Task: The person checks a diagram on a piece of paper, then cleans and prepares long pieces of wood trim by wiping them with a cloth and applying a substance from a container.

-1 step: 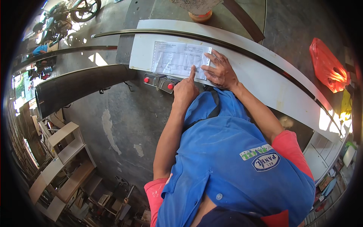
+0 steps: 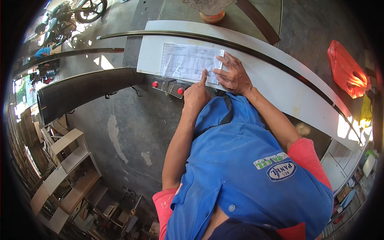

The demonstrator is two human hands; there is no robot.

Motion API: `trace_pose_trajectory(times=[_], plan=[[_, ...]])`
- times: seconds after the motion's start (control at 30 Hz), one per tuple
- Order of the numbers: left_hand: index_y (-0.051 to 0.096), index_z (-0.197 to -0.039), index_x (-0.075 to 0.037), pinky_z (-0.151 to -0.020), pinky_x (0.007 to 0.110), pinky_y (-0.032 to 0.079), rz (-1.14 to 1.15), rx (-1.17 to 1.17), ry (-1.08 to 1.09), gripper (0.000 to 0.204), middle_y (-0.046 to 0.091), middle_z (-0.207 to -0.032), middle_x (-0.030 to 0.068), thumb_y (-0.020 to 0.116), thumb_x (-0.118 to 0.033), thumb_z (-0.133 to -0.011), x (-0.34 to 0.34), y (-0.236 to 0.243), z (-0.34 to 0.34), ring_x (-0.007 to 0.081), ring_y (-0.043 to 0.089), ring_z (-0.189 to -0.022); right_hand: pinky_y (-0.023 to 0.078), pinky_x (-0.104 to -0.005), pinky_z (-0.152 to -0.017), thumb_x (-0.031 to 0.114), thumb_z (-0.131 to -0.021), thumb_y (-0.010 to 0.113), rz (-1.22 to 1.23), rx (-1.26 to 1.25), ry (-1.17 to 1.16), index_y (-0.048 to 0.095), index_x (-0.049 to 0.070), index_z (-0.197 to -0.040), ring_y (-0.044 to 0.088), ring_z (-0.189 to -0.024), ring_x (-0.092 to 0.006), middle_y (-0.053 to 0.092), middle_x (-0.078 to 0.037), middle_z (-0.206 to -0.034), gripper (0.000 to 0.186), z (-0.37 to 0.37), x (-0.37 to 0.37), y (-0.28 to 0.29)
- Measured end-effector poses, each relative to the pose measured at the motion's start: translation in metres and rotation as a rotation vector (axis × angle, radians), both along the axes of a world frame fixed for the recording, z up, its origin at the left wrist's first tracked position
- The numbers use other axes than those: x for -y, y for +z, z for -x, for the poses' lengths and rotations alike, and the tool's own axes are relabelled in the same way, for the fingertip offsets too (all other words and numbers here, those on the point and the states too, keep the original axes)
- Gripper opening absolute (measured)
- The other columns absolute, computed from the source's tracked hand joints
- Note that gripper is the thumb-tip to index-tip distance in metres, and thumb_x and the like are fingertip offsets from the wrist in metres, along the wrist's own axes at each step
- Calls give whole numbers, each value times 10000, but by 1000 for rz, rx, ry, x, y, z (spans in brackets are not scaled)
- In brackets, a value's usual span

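Note:
A printed paper sheet [image 2: 180, 60] with perforated side strips lies on a long white board [image 2: 288, 94]. My left hand [image 2: 195, 98] points with its index finger outstretched onto the lower right of the sheet, its other fingers curled. My right hand [image 2: 234, 74] rests on the sheet's right edge and the board, fingers spread and bent, holding nothing. Two metal boxes with red buttons, one at left [image 2: 156, 85] and one beside my left hand [image 2: 180, 91], sit just below the board's near edge. A long dark rail [image 2: 240, 46] runs across the board beyond the paper.
A jar [image 2: 212, 18] stands beyond the board. A red plastic bag [image 2: 346, 70] is at right. A long dark curved piece [image 2: 80, 91] extends leftward. Wooden shelf units [image 2: 64, 142] are at lower left, a motorcycle [image 2: 58, 24] at upper left.

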State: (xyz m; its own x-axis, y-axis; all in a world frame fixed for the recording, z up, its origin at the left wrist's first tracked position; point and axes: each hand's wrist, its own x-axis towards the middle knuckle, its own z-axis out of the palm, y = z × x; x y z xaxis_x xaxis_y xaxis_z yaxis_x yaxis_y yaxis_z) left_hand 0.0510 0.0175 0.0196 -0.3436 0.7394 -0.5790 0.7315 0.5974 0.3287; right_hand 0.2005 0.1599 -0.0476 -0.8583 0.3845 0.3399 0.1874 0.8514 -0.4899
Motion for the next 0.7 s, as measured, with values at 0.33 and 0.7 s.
trace_pose_trajectory(times=[0.33, 0.7], plan=[[197, -1606, -221, -830, 524, 535, 5, 17, 2, 926, 706, -1006, 273, 619, -160, -784, 2, 1, 2, 444, 687, -938, 349, -491, -1140, 237, -818, 746, 14, -9, 7, 737, 198, -1134, 384, -1414, -363, 496, -119, -1476, 319, -1, 0, 1], [193, -1606, -229, -819, 519, 540, 13, 5, -19, 942, 706, -996, 274, 634, -175, -775, 3, -4, 5, 445, 690, -925, 342, -498, -1141, 271, -818, 735, 19, 16, 8, 732, 205, -1178, 377, -1410, -378, 459, -132, -1506, 366, 0, -1, 2]])
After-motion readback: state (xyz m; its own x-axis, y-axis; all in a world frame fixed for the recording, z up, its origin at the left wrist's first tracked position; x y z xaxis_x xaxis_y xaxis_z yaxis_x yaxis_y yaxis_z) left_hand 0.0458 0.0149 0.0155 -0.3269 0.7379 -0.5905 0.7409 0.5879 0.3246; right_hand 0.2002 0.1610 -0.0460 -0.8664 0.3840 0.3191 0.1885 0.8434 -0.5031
